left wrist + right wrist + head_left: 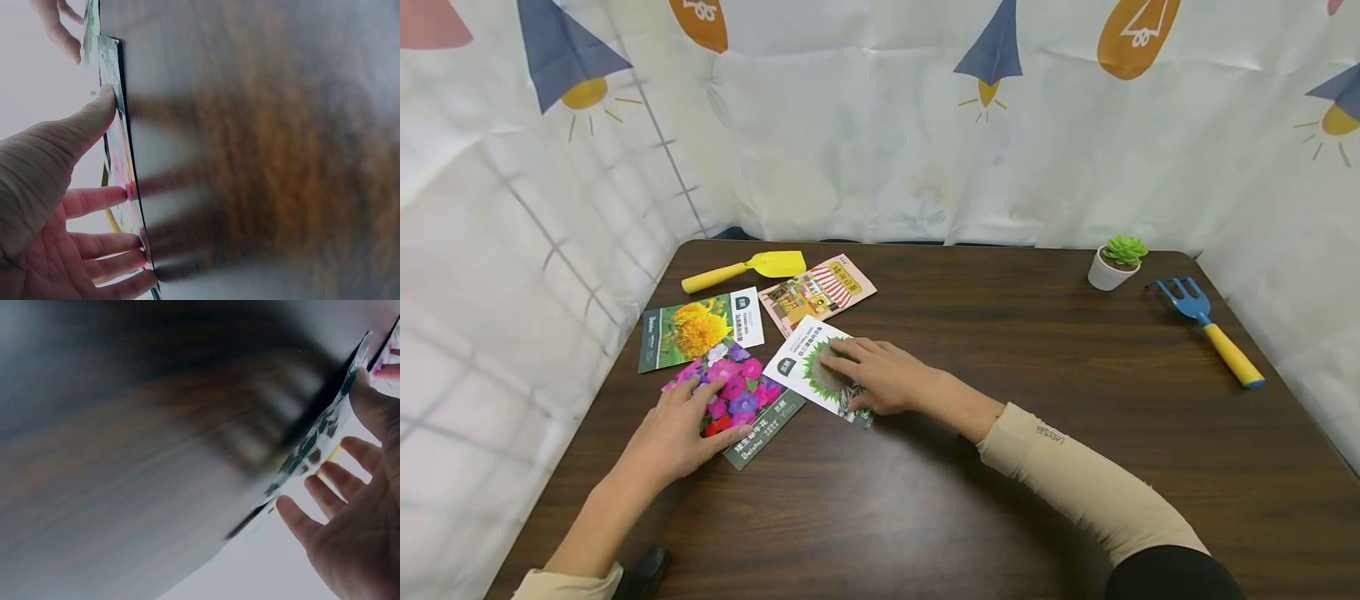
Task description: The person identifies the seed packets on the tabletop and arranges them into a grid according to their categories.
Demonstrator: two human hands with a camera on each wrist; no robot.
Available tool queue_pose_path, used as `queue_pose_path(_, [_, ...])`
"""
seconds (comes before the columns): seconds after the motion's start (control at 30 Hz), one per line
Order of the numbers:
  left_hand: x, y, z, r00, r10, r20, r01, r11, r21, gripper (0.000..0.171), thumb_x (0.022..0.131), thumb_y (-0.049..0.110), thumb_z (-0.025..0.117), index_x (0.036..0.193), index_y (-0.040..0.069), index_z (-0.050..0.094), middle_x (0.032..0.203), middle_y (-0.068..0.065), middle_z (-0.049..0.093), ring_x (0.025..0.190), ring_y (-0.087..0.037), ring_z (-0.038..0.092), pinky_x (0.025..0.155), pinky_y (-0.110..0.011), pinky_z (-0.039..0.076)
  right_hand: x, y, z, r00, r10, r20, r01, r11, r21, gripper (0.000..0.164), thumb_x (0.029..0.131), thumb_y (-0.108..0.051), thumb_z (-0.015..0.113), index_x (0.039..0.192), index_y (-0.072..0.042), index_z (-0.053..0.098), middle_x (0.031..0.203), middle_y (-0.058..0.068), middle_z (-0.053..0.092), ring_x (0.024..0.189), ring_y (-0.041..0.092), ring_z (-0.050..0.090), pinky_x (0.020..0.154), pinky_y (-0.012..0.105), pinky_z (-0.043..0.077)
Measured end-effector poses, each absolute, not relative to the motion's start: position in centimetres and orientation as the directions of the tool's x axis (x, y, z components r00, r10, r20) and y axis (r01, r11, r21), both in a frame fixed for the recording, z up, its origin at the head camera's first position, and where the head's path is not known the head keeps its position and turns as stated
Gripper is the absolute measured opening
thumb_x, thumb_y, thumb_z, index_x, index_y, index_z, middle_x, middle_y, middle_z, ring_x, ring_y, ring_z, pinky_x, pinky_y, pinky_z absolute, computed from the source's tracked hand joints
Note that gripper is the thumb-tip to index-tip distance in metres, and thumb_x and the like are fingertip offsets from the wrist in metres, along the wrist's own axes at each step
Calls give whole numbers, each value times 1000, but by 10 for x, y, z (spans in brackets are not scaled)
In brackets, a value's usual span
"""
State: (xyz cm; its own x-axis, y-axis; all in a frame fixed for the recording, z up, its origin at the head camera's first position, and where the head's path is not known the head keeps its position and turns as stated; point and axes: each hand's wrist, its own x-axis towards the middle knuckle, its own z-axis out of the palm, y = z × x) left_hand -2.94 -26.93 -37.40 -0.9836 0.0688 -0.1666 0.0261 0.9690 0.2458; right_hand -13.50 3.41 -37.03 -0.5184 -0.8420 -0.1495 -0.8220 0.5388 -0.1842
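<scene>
My left hand (672, 435) rests spread on a seed packet with pink and purple flowers (748, 396). In the left wrist view the thumb and straight fingertips press on the face of this flat packet (122, 144). My right hand (891, 377) lies over a white seed packet with a green-rimmed flower head (805, 354), its fingers partly covering the picture. This packet overlaps the corner of the pink-flower one. From the right wrist, the white packet (306, 453) appears tilted, one edge lifted off the table, with the thumb and fingertips touching it.
Behind the hands lie a yellow-flower packet (688, 329), a pink packet with a striped awning (817, 292) and a yellow trowel (752, 268). A potted succulent (1116, 262) and a blue hand fork with yellow handle (1213, 333) are at the right of the brown table (970, 500).
</scene>
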Motion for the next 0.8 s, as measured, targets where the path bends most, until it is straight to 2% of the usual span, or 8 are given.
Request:
queue_pose_path(0.17, [-27,-266,-372,-984,77,-161,36,969,243,100,83,65,74,150,-1,43,150,-43,32,132,-71,30,100,-82,32,-131,55,-369,-503,-848,-169,-820,530,-218,73,99,-34,68,162,-20,32,168,5,26,154,28,25,122,50,30])
queue_pose_path(0.47, [-24,-257,-372,-981,89,-172,47,971,236,100,82,65,75,151,0,44,150,-42,33,134,-65,33,99,-80,35,-124,87,-363,-539,-817,-203,-758,576,-305,76,97,-35,71,161,-20,34,167,3,30,148,28,32,115,56,37])
queue_pose_path(0.8, [-22,-243,-371,-980,148,-136,114,967,229,96,80,62,79,148,1,49,151,-37,37,136,-64,33,97,-79,39,-113,118,-363,-603,-775,-189,-728,631,-266,79,94,-38,75,160,-16,36,163,1,36,133,26,45,99,51,49])
